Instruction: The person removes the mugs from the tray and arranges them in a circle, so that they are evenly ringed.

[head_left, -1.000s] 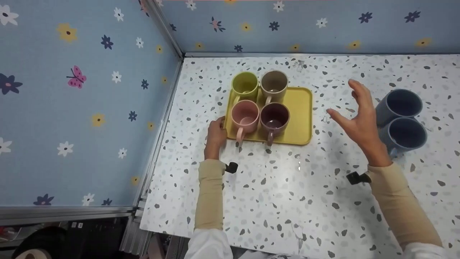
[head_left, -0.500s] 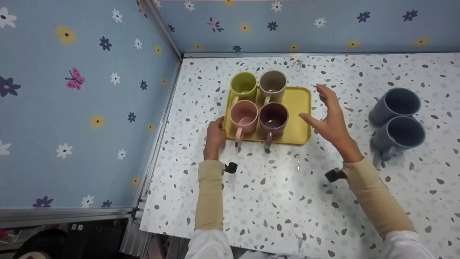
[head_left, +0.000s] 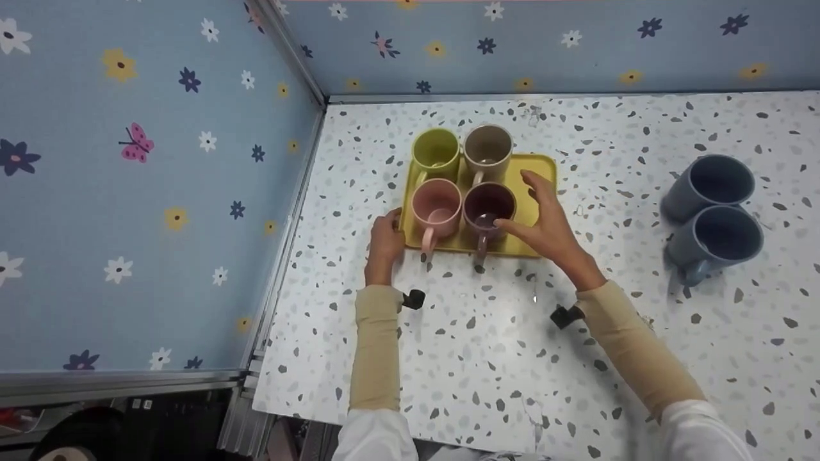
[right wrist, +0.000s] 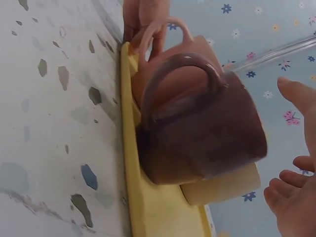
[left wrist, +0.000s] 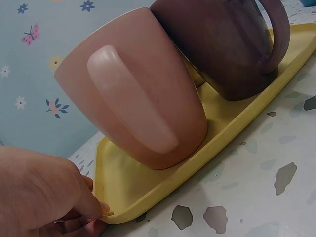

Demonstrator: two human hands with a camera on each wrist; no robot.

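A yellow tray (head_left: 535, 192) bears a pink mug (head_left: 435, 205), a dark purple mug (head_left: 487, 208), a lime green mug (head_left: 435, 150) and a taupe mug (head_left: 488, 150). The handles of the pink and purple mugs point toward the person. At the tray's left corner, my left hand (head_left: 386, 237) pinches the rim, thumb on top and fingers underneath, as the left wrist view shows. My right hand (head_left: 544, 221) hovers over the tray's right part with thumb and fingers spread and nothing between them. From above, its thumb overlaps the purple mug's rim; the right wrist view shows a gap.
Two blue mugs, a rear one (head_left: 711, 182) and a front one (head_left: 717, 237), stand close together on the right of the speckled table (head_left: 474, 358). Flowered blue panels (head_left: 160, 256) border the table on the left and at the back.
My right hand has moved left from beside the blue mugs to over the tray, close to the purple mug. The left hand, tray and mugs have stayed in place.
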